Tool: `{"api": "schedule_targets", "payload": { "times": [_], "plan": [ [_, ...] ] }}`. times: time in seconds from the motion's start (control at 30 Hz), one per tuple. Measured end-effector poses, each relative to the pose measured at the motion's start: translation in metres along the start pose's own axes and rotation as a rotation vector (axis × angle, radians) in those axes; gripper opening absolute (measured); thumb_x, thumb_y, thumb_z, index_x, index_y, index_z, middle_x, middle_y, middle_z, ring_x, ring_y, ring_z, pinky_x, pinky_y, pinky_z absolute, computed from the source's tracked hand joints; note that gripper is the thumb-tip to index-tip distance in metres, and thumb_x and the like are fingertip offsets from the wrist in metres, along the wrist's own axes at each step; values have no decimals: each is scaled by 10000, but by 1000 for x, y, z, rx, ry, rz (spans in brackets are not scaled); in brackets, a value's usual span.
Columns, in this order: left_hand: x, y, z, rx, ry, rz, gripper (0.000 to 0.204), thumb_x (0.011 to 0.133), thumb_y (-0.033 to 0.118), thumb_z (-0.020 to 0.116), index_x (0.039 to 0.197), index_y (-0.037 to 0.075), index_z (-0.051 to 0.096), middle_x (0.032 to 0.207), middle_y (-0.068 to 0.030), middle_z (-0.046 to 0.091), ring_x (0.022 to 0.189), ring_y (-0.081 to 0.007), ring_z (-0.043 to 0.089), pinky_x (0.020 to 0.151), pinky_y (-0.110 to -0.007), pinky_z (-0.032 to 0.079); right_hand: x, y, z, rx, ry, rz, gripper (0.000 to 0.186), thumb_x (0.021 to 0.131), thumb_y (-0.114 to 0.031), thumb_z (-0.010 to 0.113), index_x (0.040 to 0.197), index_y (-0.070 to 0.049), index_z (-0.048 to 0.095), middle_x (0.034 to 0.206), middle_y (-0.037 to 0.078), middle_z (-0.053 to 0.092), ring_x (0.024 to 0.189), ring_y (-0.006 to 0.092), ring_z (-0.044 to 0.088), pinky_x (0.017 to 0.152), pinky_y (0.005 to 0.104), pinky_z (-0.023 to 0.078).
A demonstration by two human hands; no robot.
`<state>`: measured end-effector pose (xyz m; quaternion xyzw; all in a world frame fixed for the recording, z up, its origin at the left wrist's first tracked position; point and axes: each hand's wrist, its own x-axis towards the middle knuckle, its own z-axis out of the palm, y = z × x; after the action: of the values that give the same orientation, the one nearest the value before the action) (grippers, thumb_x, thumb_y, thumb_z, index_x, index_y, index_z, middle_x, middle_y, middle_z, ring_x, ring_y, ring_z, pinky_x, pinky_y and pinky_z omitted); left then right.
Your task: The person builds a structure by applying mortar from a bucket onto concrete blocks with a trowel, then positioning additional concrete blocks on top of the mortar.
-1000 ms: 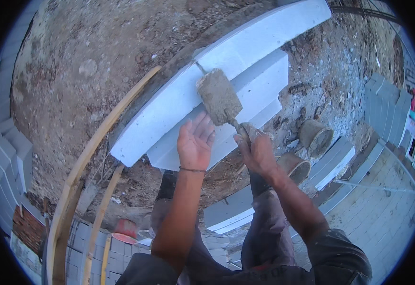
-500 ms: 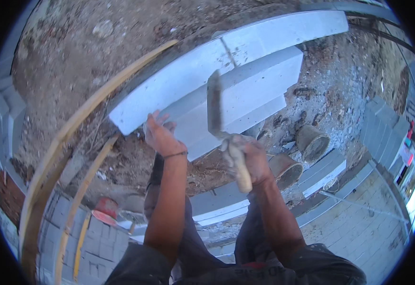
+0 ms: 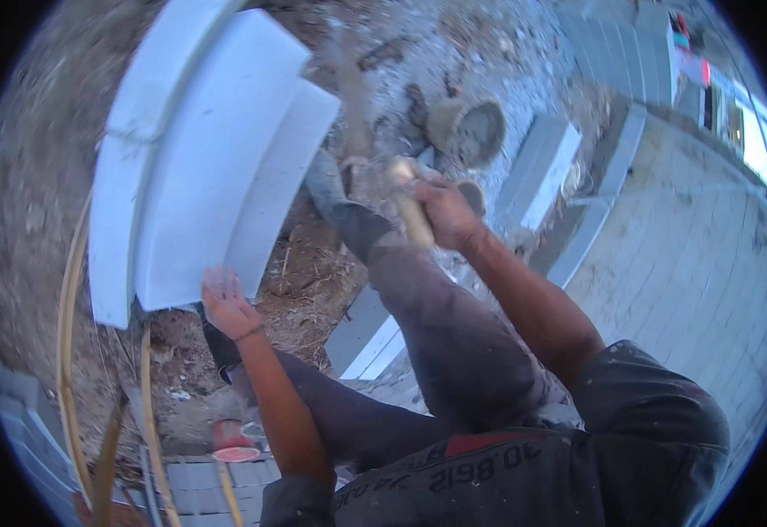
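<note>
My right hand (image 3: 445,212) is closed round the pale wooden handle of a trowel (image 3: 413,213), held over my leg and near the buckets. The trowel's blade is smeared by motion and hard to make out. My left hand (image 3: 230,303) lies with fingers stretched out on the near end of a stepped pale block (image 3: 212,167), touching its edge without gripping it. Along that block's left side runs a long pale block (image 3: 124,176) with a joint line across it.
A bucket (image 3: 469,132) of grey material stands on the rubble, with another bucket (image 3: 471,195) partly behind my right hand. Grey blocks (image 3: 537,171) lie to the right beside a paved surface (image 3: 673,263). Wooden strips (image 3: 72,351) and a red container (image 3: 234,442) are at lower left.
The view has swung, so the blocks now appear at upper left. The trowel has dropped away from the blocks toward the buckets. My left hand has moved onto the stepped block's near end.
</note>
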<state>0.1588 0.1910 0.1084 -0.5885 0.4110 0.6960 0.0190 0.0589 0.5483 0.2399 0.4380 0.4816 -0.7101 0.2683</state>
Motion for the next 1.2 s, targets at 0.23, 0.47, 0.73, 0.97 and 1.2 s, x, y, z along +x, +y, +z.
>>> {"api": "schedule_targets", "payload": {
  "times": [0.23,0.47,0.73,0.97,1.2],
  "plan": [
    [-36,-18,-12,468,-222,-179,579,1013,395,529,1409,-19,450,1375,-182,554,1219,-313,573,1051,-415,447,-63,99,-282,-1112,802,442,375,817,-243,653,1088,17,664,918,234,712,888,379,705,805,437,560],
    [-114,100,-93,814,-289,157,477,1040,311,513,1381,-22,481,1252,-155,630,1091,-225,647,914,-297,517,-76,151,-372,-1318,505,576,367,772,-317,688,992,-25,723,1043,206,722,1029,363,688,885,428,540],
    [-305,135,-273,675,295,14,384,1002,334,554,1259,49,582,1254,-118,645,1087,-221,651,915,-342,507,-65,164,-339,-930,447,338,488,794,-483,694,936,-17,730,856,130,709,771,291,680,727,438,529],
    [-309,43,-351,1063,96,360,389,982,346,561,1221,49,642,1234,-202,649,1154,-315,620,961,-396,470,11,58,-240,43,-337,-1,153,979,-164,515,1030,-66,620,794,46,606,654,183,590,539,320,478],
    [-287,5,-378,1288,15,311,497,1008,396,465,1364,65,567,1541,-210,397,1426,-409,357,1182,-460,279,-2,-35,-17,-802,-306,-551,85,887,-132,660,883,-47,661,759,44,621,619,128,581,531,292,475]
  ]
}}
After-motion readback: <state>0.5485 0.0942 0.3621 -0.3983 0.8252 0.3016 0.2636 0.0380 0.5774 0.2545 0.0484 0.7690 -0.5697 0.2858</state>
